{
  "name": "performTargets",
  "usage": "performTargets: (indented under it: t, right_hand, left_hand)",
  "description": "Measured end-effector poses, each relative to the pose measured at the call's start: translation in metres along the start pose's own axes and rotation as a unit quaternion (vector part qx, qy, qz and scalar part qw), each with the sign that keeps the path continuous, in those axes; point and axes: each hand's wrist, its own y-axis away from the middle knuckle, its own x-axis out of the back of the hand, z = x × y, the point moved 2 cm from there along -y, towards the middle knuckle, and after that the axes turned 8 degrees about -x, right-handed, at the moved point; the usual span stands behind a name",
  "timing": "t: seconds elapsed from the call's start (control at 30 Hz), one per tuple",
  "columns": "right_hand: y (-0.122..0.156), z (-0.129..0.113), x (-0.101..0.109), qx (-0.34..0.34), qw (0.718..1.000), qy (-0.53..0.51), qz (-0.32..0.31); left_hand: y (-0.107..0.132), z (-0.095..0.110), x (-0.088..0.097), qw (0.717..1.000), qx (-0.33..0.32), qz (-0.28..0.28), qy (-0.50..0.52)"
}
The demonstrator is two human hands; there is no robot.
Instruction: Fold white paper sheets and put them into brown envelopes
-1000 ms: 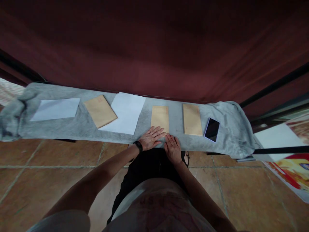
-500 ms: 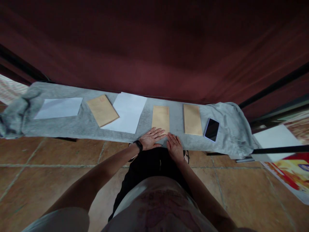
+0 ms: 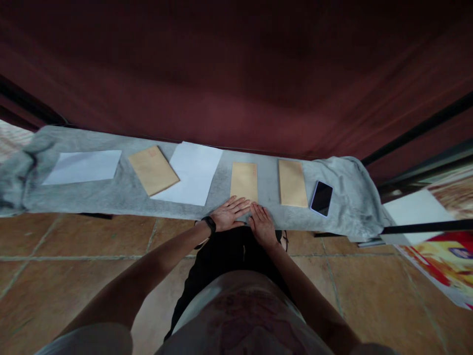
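Envelope (image 3: 244, 179) flat on grey cloth (image 3: 268, 180)

The cloth stretches before a maroon curtain (image 3: 236, 111), above a tiled floor (image 3: 111, 239). The left hand (image 3: 226, 216), outstretched, covers the envelope's near end; the right hand (image 3: 263, 227), likewise gripping nothing, seemingly touches its corner. Any contents are hidden.

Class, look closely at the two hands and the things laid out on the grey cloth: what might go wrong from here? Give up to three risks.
1. The left hand and right hand lie at the near end of the middle envelope; uneven pressure might crease or skew it.
2. The angled brown stack overlaps the white paper, so pulling one could drag the other.
3. The grey cloth is wrinkled; a tug might shift the phone.
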Motion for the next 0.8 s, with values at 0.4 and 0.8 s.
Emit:
performTargets:
  t: [0.4,0.8]
  right_hand:
    - [-0.009,0.006,0.010,-0.012,1.000,-0.021,-0.008]
    - [-0.100,0.010,-0.021,0.010,0.998,0.028,-0.047]
  left_hand:
    - [0.006,-0.004,-0.003,1.000,-0.020,-0.012,-0.001]
    - [0.007,-0.006,-0.007,0.999,-0.017,-0.012,-0.031]
